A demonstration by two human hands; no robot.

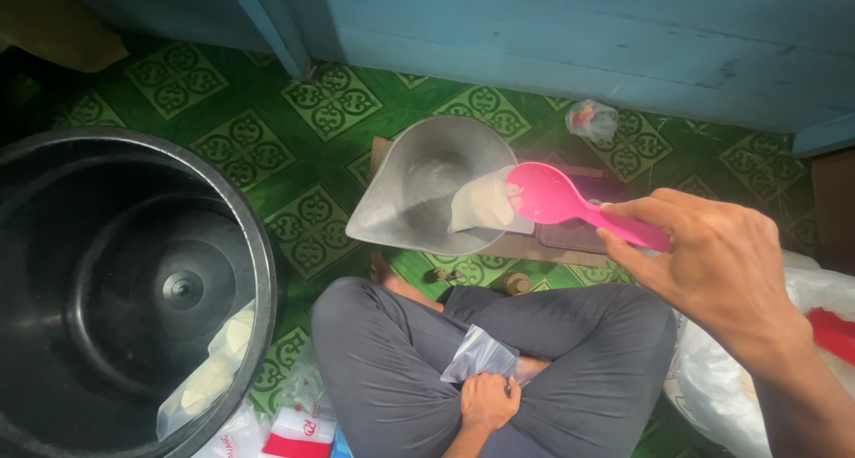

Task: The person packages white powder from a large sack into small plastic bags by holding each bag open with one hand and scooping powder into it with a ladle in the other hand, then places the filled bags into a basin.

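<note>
Head view: right hand [712, 262] pinches pink scoop [570, 204] handle, scoop head over metal bowl [427, 191] rim. Left hand [487, 402] clenches clear bag [479, 353] on lap. Black bin [125, 289] well left.

Your right grip [712, 262] holds the scoop [552, 195] over the scale pan [419, 191]; the bucket [134, 280] lies far left; your left grip [488, 403] holds a bag [481, 353] below.

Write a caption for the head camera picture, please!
Right hand tips pink spoon over metal bowl; left hand holds plastic bag.

black tub [53, 244], green patterned floor [312, 155], blue wall [579, 31]
</note>
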